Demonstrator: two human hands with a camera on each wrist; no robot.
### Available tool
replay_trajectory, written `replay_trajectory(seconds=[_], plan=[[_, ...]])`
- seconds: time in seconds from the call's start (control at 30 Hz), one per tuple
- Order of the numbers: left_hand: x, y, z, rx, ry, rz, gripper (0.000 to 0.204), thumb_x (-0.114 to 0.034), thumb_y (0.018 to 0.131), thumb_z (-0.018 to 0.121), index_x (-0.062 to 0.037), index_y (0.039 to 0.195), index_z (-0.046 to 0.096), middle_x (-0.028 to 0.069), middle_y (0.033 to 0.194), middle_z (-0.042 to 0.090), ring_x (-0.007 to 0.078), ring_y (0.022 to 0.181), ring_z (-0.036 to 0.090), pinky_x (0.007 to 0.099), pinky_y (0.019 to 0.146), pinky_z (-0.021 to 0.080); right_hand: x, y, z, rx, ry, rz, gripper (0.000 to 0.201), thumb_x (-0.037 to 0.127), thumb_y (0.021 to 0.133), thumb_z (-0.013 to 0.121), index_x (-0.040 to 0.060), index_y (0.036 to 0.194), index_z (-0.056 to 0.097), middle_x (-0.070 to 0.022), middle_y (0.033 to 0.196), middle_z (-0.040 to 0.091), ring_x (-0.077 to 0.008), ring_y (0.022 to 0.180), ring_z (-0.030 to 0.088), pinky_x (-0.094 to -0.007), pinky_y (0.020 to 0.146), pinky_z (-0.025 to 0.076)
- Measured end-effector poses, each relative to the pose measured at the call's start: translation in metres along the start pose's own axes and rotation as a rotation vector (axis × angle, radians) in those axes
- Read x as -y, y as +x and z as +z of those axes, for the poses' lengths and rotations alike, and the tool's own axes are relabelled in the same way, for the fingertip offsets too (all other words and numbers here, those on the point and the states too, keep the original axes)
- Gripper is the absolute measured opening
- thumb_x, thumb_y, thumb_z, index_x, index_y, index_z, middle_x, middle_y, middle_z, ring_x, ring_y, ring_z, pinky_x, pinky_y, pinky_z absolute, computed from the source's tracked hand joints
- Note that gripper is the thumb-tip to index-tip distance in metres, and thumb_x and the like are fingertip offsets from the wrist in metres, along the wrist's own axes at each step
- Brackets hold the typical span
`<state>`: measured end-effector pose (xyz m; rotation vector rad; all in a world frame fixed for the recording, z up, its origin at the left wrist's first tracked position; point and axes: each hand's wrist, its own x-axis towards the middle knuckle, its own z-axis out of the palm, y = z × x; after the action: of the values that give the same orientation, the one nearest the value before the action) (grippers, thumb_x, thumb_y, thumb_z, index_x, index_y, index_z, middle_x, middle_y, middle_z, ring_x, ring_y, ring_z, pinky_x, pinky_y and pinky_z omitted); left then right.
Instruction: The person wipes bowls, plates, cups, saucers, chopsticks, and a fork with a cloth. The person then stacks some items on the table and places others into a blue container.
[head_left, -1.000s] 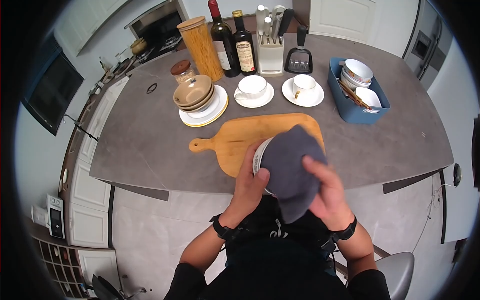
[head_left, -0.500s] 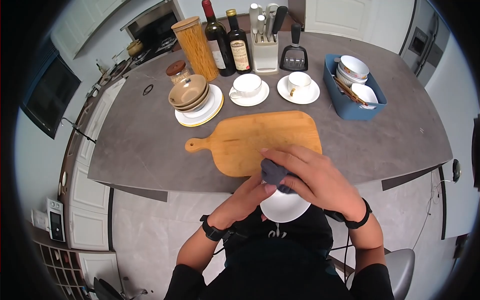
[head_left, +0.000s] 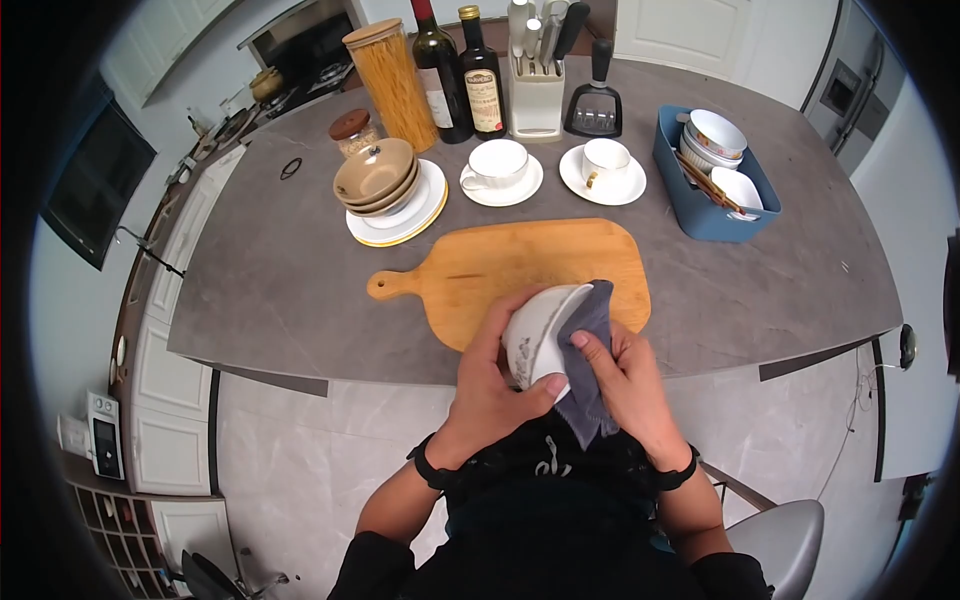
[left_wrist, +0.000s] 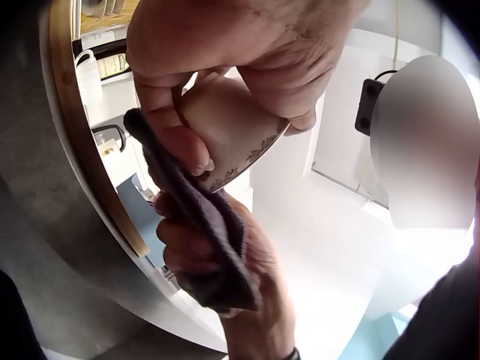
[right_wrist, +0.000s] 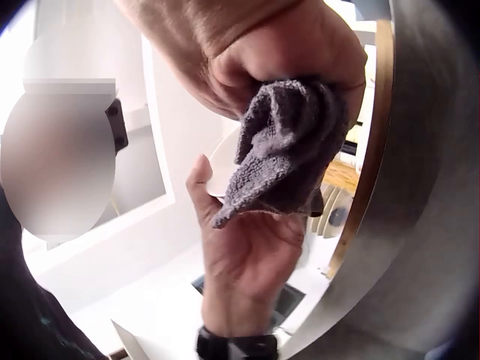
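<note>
A white bowl (head_left: 532, 338) with a patterned band near its rim is held up on its side over the cutting board's near edge. My left hand (head_left: 488, 388) grips it from the left, thumb at the rim. On the right, my right hand (head_left: 636, 388) pinches a grey cloth (head_left: 590, 365), which lies over the bowl's mouth and hangs below it. The left wrist view shows the bowl's outside (left_wrist: 225, 124) between the left fingers and thumb. In the right wrist view the bunched cloth (right_wrist: 281, 154) covers most of the bowl.
The wooden cutting board (head_left: 470, 275) lies beneath. Behind it stand stacked brown bowls (head_left: 372, 175) on plates, two white cups (head_left: 497, 165) on saucers, and a blue bin (head_left: 715, 228) of bowls and chopsticks. Bottles (head_left: 440, 85), a pasta jar (head_left: 392, 90) and a knife block (head_left: 537, 105) line the back.
The bowl was covered by the spread cloth, then tilted mouth-up with the cloth bunched at its far rim. Now it is on its side, mouth to the right, with the cloth hanging down.
</note>
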<state>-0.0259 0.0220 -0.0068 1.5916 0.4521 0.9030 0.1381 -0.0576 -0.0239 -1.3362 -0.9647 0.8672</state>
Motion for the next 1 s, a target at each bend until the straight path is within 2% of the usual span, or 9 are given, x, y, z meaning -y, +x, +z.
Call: replay_trajectory(seconds=[0.17,0.23,0.27,0.57,0.63,0.7,0.8,0.9,1.0], plan=[[0.013,0.005,-0.007,-0.203,0.224,0.211,0.095,-0.018,0.080,0.085,-0.0031,0.153,0.025,0.0144,0.146,0.043,0.0250,0.133,0.049,0.0384,0.109,0.043,0.003,-0.017,-0.009,0.304,0.146,0.342,0.023,0.022,0.104,0.062,0.0008,0.098,0.069,0.0089,0.079,0.062,-0.0001,0.069,0.045,-0.0209,0.062,0.041],[0.009,0.008,-0.005,-0.360,-0.131,0.100,0.100,-0.029,0.085,0.082,-0.0033,0.155,0.015,0.0145,0.148,0.037,0.0270,0.134,0.048,0.0398,0.110,0.043,0.005,-0.022,-0.006,0.035,0.290,0.187,0.027,0.025,0.106,0.059,-0.0002,0.105,0.068,0.0047,0.084,0.064,-0.0008,0.071,0.051,-0.0208,0.063,0.044],[0.015,0.005,-0.009,-0.331,-0.096,0.102,0.101,-0.041,0.089,0.077,-0.0033,0.155,0.010,0.0157,0.149,0.033,0.0290,0.137,0.044,0.0413,0.111,0.041,0.019,-0.018,-0.006,-0.003,0.429,0.217,0.030,0.029,0.107,0.057,0.0003,0.111,0.066,0.0012,0.090,0.068,-0.0031,0.074,0.058,-0.0220,0.064,0.048],[0.034,-0.001,0.003,-0.072,0.250,0.396,0.099,-0.040,0.081,0.083,-0.0047,0.151,0.023,0.0257,0.152,0.037,0.0396,0.137,0.044,0.0487,0.114,0.034,-0.005,-0.003,0.012,0.161,0.731,0.433,0.031,0.025,0.105,0.060,0.0003,0.123,0.063,-0.0070,0.111,0.072,-0.0124,0.094,0.071,-0.0268,0.079,0.058],[0.014,-0.003,-0.001,-0.063,0.374,0.368,0.093,-0.038,0.081,0.083,-0.0046,0.149,0.031,0.0248,0.148,0.044,0.0400,0.136,0.045,0.0489,0.112,0.036,-0.008,-0.001,0.014,0.095,0.608,0.261,0.027,0.017,0.104,0.062,0.0000,0.125,0.062,-0.0049,0.112,0.070,-0.0094,0.093,0.067,-0.0276,0.080,0.056],[-0.012,-0.004,-0.004,-0.050,0.787,0.252,0.082,-0.032,0.082,0.084,-0.0030,0.144,0.039,0.0204,0.137,0.056,0.0278,0.124,0.057,0.0407,0.104,0.047,-0.012,0.002,0.006,0.066,0.535,0.227,0.025,0.010,0.101,0.064,-0.0022,0.122,0.062,-0.0039,0.108,0.071,-0.0101,0.092,0.066,-0.0281,0.081,0.054],[0.002,-0.011,-0.005,-0.086,0.406,0.006,0.055,-0.023,0.092,0.073,-0.0027,0.138,0.050,0.0133,0.123,0.066,0.0201,0.104,0.065,0.0341,0.091,0.054,-0.015,0.008,-0.003,-0.133,-0.112,-0.144,0.018,0.009,0.095,0.069,-0.0029,0.108,0.064,-0.0094,0.085,0.072,-0.0123,0.076,0.067,-0.0281,0.070,0.052],[-0.006,-0.005,-0.003,-0.103,0.202,-0.235,0.039,-0.017,0.102,0.058,-0.0014,0.137,0.052,0.0115,0.120,0.068,0.0154,0.094,0.066,0.0302,0.083,0.055,0.008,0.005,-0.011,-0.069,-0.422,-0.212,0.018,0.009,0.093,0.071,-0.0026,0.105,0.064,-0.0164,0.077,0.068,-0.0196,0.064,0.067,-0.0314,0.061,0.051],[0.000,-0.001,-0.002,-0.139,0.335,-0.124,0.030,-0.017,0.106,0.050,0.0004,0.129,0.059,0.0115,0.115,0.071,0.0156,0.098,0.067,0.0301,0.087,0.052,0.015,0.004,-0.012,-0.047,-0.416,-0.274,0.019,0.010,0.092,0.072,-0.0029,0.102,0.063,-0.0195,0.073,0.065,-0.0275,0.059,0.066,-0.0340,0.057,0.050]])
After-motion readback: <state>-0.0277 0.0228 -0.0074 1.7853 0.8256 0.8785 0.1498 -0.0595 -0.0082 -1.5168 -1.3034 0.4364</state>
